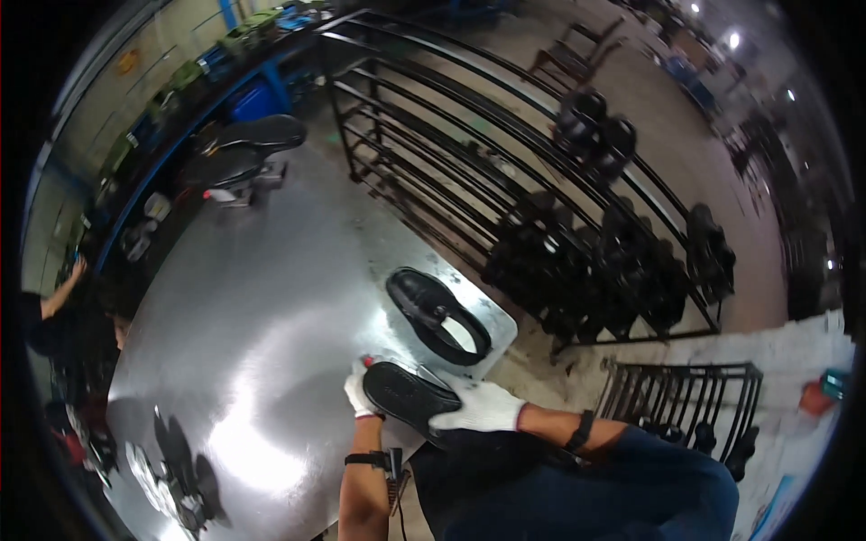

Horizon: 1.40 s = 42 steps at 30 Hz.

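Note:
Both my hands wear white gloves and hold a black shoe sole over the near edge of the metal table. Its broad flat face is turned up; whether a shoe upper is attached beneath cannot be seen. My left hand grips the rounded left end, with a small red spot showing by its fingertips. At the right end, my right hand is closed on the sole, thumb side over its edge. Just beyond lies a black shoe on the table, its opening toward me and a pale lining inside.
The shiny metal table spreads to the left. Black shoe parts rest at its far end, and more pieces at the near left. A black rack holds several black shoes. Another person works at far left. A smaller rack stands right.

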{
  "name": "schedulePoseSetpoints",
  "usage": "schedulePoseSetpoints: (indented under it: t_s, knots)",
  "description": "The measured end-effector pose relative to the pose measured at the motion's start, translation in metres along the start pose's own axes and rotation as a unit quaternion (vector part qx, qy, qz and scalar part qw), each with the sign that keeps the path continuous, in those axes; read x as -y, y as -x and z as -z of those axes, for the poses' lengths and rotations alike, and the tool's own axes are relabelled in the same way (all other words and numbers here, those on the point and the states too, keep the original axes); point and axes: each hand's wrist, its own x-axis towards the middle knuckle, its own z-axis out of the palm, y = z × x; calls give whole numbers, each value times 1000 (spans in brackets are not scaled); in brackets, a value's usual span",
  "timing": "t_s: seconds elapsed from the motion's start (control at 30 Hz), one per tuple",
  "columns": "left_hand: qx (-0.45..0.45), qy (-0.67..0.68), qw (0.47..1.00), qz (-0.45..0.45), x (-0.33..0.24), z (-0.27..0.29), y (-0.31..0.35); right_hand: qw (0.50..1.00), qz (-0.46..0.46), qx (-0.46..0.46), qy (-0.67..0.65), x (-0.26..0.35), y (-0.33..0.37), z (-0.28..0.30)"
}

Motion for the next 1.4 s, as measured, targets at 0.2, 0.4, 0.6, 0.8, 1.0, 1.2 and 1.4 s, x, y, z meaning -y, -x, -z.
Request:
schedulePoseSetpoints:
  t_s: [0.2, 0.4, 0.6, 0.8, 1.0, 1.2, 1.4]
  knots:
    - [16, 290, 954, 70, -12, -13, -5, 890, 151, -311, 298, 78, -97, -57]
    - [-140, 437, 887, -48, -99, 30, 124, 842, 460, -237, 156, -23, 40, -50]
    - [-191, 447, 872, -62, -110, 31, 136, 807, 535, -190, 163, -72, 98, 21]
    - [-136, 598, 780, 126, -92, 21, 19, 672, 498, -548, -6, -9, 27, 37]
    - [-201, 491, 842, 101, -19, -48, -28, 926, 229, -299, -15, -60, -39, -28]
    - [-88, 289, 952, -48, -1, -47, 38, 952, 179, -245, 30, -78, -68, -9]
    - [-22, 617, 771, 158, -59, -21, 169, 933, 18, -241, 267, -64, -133, 5]
